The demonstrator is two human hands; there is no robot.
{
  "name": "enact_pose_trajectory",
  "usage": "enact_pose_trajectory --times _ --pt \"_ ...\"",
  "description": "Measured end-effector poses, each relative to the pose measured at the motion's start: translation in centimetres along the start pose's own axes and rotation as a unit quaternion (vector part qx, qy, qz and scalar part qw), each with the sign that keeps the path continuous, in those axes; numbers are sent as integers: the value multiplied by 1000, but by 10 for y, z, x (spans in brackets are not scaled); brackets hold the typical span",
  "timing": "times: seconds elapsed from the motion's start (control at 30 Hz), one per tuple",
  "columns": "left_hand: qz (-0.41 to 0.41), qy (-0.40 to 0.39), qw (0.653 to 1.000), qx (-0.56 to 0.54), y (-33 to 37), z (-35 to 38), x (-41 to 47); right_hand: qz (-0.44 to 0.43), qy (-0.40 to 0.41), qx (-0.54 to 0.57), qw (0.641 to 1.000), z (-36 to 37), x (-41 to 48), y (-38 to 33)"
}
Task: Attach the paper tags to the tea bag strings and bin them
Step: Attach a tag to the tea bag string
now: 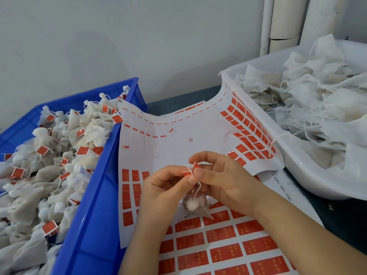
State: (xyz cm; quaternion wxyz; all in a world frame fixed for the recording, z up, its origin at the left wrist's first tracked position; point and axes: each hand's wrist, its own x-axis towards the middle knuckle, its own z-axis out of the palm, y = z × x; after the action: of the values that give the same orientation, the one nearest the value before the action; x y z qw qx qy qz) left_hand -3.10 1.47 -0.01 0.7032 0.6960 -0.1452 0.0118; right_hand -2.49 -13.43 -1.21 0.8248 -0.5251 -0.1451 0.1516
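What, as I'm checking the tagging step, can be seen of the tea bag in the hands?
The tea bag is a small off-white fabric pouch, gathered at the neck, slightly blurred, hanging below the left hand and right hand, above the sticker sheet. Its white strings rise to a red paper tag that both hands pinch.

Showing a dark blue-grey flat tabletop [175, 100], lying bare in a strip at the back and again along its near right edge. Rising behind the tabletop, a plain pale grey painted wall [139, 36]. Standing upright beyond the tabletop's far right corner, white round plastic pipes [286, 18], side by side against that wall.
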Motion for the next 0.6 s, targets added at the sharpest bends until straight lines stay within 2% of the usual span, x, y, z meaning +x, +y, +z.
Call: enact_pose_trajectory --times 0.17,0.33,0.47,0.6 --pt "63 -10 998 18 1 2 0 51 -22 51 997 0 -1 -4" --pt "36 1 999 9 1 1 -1 70 -35 53 996 2 -3 -4" --pt "50 -24 998 27 3 1 -3 88 -54 62 993 -1 -3 -3" --pt "53 -8 998 10 3 0 -3 80 -42 67 994 4 -2 -3"
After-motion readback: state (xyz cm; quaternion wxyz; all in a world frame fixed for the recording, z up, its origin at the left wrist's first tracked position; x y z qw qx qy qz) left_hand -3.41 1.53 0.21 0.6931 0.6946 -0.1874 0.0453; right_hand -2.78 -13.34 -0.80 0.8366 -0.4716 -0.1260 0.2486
